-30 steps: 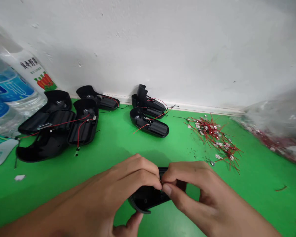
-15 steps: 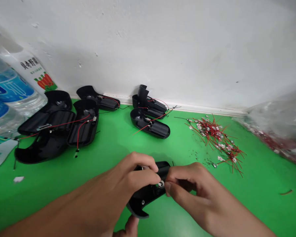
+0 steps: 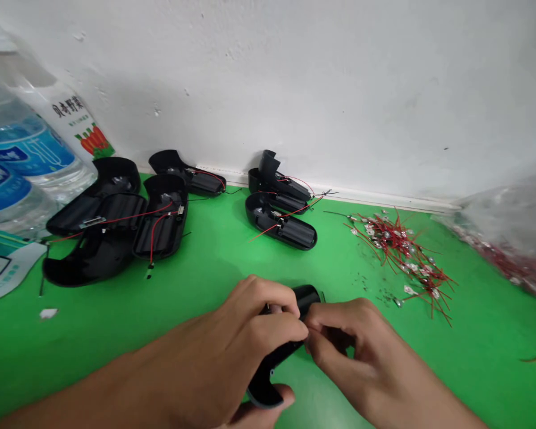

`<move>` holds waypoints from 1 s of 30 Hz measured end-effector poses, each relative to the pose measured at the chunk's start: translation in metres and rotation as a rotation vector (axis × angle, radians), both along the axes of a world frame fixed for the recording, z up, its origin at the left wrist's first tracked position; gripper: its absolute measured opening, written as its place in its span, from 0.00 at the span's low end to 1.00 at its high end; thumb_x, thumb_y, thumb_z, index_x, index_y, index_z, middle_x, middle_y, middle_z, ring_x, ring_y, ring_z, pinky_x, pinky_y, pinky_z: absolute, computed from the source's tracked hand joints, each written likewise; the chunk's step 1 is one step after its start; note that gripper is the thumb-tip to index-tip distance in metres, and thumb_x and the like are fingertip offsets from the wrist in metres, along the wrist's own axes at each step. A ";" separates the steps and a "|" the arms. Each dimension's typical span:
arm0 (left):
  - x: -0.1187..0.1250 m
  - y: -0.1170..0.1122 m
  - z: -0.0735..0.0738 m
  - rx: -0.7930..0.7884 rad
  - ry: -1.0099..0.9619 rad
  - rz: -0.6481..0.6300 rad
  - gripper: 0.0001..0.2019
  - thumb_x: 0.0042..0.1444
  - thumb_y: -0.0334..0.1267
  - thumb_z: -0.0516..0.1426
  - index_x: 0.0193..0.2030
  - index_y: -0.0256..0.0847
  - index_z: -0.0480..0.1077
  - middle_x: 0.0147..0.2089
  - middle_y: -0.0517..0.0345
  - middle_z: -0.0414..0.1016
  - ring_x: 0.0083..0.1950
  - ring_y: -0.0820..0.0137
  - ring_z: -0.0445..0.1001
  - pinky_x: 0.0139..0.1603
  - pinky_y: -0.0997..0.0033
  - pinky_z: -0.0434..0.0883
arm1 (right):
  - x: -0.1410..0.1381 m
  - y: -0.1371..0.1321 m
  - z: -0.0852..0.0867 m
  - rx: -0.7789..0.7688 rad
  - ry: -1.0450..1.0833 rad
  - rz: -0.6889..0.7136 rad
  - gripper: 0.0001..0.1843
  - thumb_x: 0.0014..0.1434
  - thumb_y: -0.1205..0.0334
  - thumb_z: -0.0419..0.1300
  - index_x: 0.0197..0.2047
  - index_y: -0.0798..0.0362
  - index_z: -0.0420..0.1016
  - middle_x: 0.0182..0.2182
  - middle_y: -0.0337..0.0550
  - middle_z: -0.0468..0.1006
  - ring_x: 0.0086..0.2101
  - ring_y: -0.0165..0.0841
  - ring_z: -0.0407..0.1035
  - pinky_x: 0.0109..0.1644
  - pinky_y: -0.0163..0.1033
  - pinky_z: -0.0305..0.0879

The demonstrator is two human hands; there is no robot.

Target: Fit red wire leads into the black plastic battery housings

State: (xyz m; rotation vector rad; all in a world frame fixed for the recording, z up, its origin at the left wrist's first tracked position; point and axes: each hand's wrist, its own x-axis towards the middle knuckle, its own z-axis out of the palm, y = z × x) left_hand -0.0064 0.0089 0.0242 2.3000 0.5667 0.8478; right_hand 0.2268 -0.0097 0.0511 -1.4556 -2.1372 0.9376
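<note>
A black plastic housing half lies tilted between my hands, its hollow side facing up. My left hand is closed around it, with fingers bent over the inside and another digit under the near curved end. My right hand pinches at the housing's right edge, its thumb and forefinger meeting the left fingertips. Whatever sits between those fingertips is hidden. A short dark wire end shows past the housing's far end.
Several similar black housings with red wires lie at the left, others by the wall. To the right are a pile of red wires with metal tabs and a clear plastic bag. Water bottles stand far left on the green table.
The left fingertips have moved right and now cover the round metal piece seen earlier inside the housing. A left digit has come up around the near curved end. The view has shifted slightly.
</note>
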 end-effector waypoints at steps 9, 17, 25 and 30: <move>0.012 -0.011 0.011 0.025 0.053 0.159 0.33 0.54 0.24 0.69 0.58 0.46 0.56 0.56 0.58 0.69 0.57 0.67 0.74 0.61 0.72 0.75 | 0.004 -0.005 -0.013 0.325 -0.008 0.114 0.14 0.62 0.74 0.48 0.27 0.50 0.64 0.19 0.36 0.65 0.19 0.28 0.57 0.23 0.35 0.51; 0.017 -0.020 0.008 -0.028 0.017 0.218 0.30 0.57 0.28 0.69 0.58 0.46 0.56 0.53 0.58 0.70 0.56 0.65 0.76 0.64 0.64 0.74 | 0.002 -0.005 -0.002 0.334 -0.046 0.118 0.17 0.65 0.73 0.48 0.26 0.49 0.65 0.18 0.37 0.67 0.18 0.29 0.61 0.23 0.36 0.56; 0.020 -0.023 0.010 0.007 -0.010 0.278 0.30 0.57 0.28 0.69 0.58 0.45 0.57 0.52 0.56 0.71 0.54 0.63 0.77 0.66 0.58 0.73 | 0.001 -0.001 0.001 0.291 -0.076 0.153 0.18 0.66 0.72 0.49 0.25 0.48 0.67 0.16 0.39 0.68 0.16 0.30 0.62 0.20 0.37 0.57; 0.021 -0.023 0.010 0.002 -0.045 0.289 0.25 0.59 0.28 0.67 0.57 0.43 0.60 0.52 0.55 0.73 0.54 0.62 0.78 0.64 0.58 0.75 | 0.004 -0.004 0.008 0.329 -0.102 0.176 0.19 0.70 0.70 0.49 0.27 0.49 0.68 0.19 0.40 0.72 0.17 0.30 0.63 0.21 0.38 0.61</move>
